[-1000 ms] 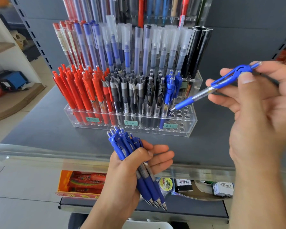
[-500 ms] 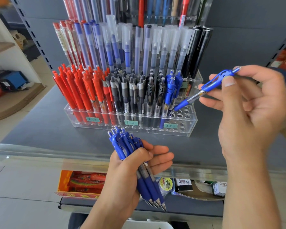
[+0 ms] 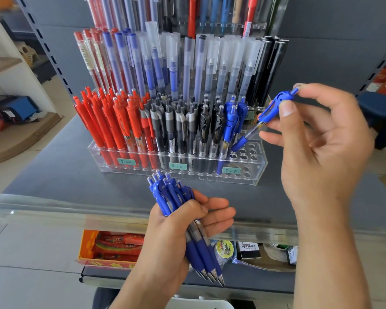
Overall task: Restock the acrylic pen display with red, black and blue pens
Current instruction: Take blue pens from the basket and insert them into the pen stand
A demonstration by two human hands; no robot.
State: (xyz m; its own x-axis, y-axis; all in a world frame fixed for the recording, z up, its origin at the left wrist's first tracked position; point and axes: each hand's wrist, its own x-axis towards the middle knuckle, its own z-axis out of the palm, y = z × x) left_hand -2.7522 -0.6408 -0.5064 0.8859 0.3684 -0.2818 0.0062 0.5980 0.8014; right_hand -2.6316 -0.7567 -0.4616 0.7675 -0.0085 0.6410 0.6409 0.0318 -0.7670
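Pinching a single blue pen [image 3: 262, 120] near its clip end, right hand [image 3: 321, 150] holds it between thumb and fingertips, other fingers spread loose. Pen's long axis runs diagonal: clicker up-right at the grip, tip down-left, just above the open holes at the right end of the acrylic pen display [image 3: 241, 175]. Tip looks close to a hole beside the few blue pens already standing [image 3: 231, 121]; cannot tell if it touches the rim. Pen is tilted, holes run vertical, so the likely next move is swinging the clicker end upright over the tip, then dropping it in. Right hand is nearer the empty holes. Left hand [image 3: 183, 219] sits lower, near the shelf edge, fingers and thumb wrapped round a bundle of blue pens [image 3: 178, 208], tips pointing down toward the person. Red and black rows look full.
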